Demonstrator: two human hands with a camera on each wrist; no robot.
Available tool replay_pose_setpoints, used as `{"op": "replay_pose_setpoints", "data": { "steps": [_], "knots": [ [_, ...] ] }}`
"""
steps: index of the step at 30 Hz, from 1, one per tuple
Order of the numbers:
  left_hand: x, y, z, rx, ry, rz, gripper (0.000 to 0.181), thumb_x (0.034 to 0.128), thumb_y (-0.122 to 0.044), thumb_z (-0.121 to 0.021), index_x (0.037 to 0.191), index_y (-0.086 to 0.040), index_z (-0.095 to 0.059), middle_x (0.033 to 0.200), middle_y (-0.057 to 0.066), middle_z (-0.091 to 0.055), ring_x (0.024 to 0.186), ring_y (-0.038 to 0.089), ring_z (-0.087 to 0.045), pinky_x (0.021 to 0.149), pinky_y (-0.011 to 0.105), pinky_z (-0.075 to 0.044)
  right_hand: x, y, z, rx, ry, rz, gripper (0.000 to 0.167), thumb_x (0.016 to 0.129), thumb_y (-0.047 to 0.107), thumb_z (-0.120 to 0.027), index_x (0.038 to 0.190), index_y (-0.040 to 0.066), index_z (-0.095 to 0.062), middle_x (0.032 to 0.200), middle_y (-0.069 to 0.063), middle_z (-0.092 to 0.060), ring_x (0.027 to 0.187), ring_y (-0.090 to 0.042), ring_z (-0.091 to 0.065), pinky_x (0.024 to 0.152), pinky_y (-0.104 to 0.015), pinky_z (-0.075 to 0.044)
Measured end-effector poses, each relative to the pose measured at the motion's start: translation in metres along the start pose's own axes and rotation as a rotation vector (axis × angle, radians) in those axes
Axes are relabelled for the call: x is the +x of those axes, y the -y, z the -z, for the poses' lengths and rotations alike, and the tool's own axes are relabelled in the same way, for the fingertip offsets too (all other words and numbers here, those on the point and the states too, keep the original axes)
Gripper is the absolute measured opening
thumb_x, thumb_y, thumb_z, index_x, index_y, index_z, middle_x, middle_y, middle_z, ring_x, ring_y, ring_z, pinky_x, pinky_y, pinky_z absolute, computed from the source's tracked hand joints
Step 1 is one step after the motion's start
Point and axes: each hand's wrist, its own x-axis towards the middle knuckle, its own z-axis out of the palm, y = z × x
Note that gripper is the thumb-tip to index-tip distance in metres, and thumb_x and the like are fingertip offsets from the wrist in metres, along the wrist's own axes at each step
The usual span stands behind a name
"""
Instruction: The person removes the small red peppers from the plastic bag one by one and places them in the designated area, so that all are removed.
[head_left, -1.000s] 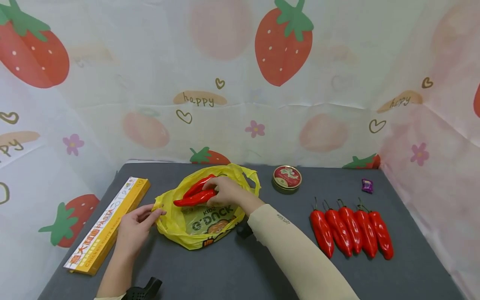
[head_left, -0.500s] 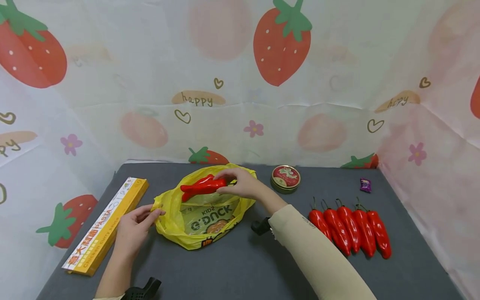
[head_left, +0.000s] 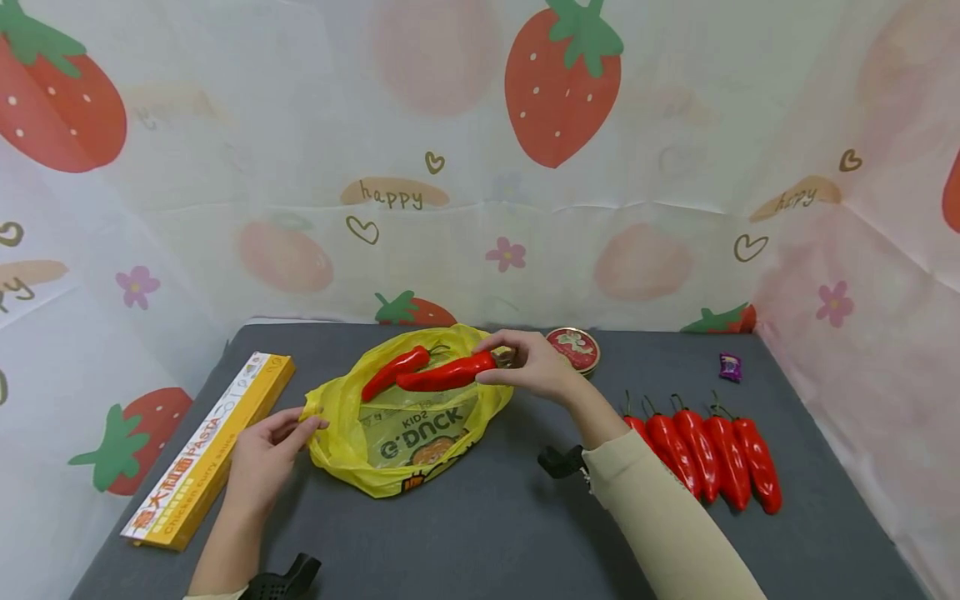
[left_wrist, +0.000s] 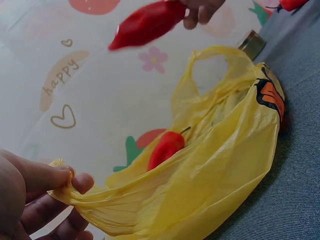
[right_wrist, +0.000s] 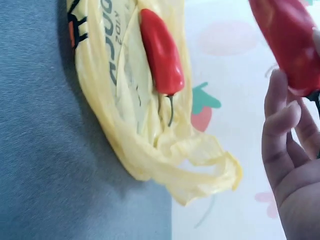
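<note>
My left hand pinches the left edge of a yellow plastic bag, which lies with its mouth open on the dark table. In the left wrist view the thumb and fingers bunch the bag's yellow film. Above the bag's right side my right hand grips a red chili pepper by its stem end, the tip pointing left. The right wrist view shows this held pepper raised clear of the bag. Another red pepper lies inside the bag, its dark stem visible.
Several red peppers lie in a row at the right, partly behind the right sleeve. A round red-topped tin stands behind the right hand. A yellow pasta box lies at the left. A small purple packet sits at the back right.
My right hand has lifted one pepper up and moved it rightward, apart from the other pepper in the bag. The left hand stays on the bag's edge.
</note>
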Motion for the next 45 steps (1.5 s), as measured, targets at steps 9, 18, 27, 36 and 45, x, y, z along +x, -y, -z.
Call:
{"op": "replay_pose_setpoints", "data": {
  "steps": [9,18,27,36,45],
  "knots": [
    [0.001,0.004,0.002,0.019,0.0,0.009,0.049,0.0982,-0.047,-0.062,0.132,-0.012,-0.066,0.11,-0.002,-0.076,0.097,0.005,-0.06,0.083,0.015,-0.052,-0.029,-0.008,0.006,0.065,-0.061,0.037,0.037,0.087,0.008,-0.079,0.123,0.008,-0.068,0.121,-0.013,-0.067,0.099,-0.028,-0.066,0.081,-0.034,-0.059],
    [0.002,0.0,0.001,-0.005,0.006,-0.001,0.049,0.0983,-0.044,-0.063,0.132,-0.01,-0.065,0.11,0.0,-0.076,0.096,0.003,-0.06,0.082,0.012,-0.051,-0.063,-0.015,0.018,0.051,-0.106,0.017,0.047,0.085,0.011,-0.082,0.127,0.003,-0.063,0.116,-0.011,-0.067,0.1,-0.027,-0.067,0.082,-0.036,-0.06],
    [0.002,-0.002,-0.001,-0.012,0.018,0.013,0.049,0.099,-0.043,-0.062,0.135,-0.01,-0.064,0.113,0.001,-0.075,0.097,0.004,-0.06,0.083,0.012,-0.051,-0.095,-0.02,0.033,0.136,-0.177,-0.033,0.061,0.081,0.004,-0.083,0.135,0.011,-0.055,0.115,-0.012,-0.068,0.103,-0.022,-0.066,0.081,-0.034,-0.059],
    [0.001,-0.001,-0.001,-0.006,0.014,0.014,0.049,0.0989,-0.044,-0.062,0.134,-0.01,-0.064,0.111,-0.001,-0.076,0.098,0.004,-0.06,0.082,0.011,-0.05,-0.123,-0.028,0.053,0.119,-0.288,-0.181,0.047,0.088,0.014,-0.079,0.13,0.005,-0.059,0.126,-0.005,-0.066,0.114,-0.011,-0.064,0.091,-0.025,-0.055],
    [0.001,-0.002,-0.002,-0.03,0.019,0.009,0.047,0.0994,-0.04,-0.063,0.134,-0.008,-0.064,0.111,0.0,-0.076,0.096,0.003,-0.06,0.082,0.013,-0.052,-0.145,-0.034,0.069,-0.197,-0.263,-0.331,0.049,0.091,0.038,-0.075,0.13,0.009,-0.067,0.12,-0.009,-0.072,0.101,-0.019,-0.068,0.086,-0.029,-0.056]
  ]
}}
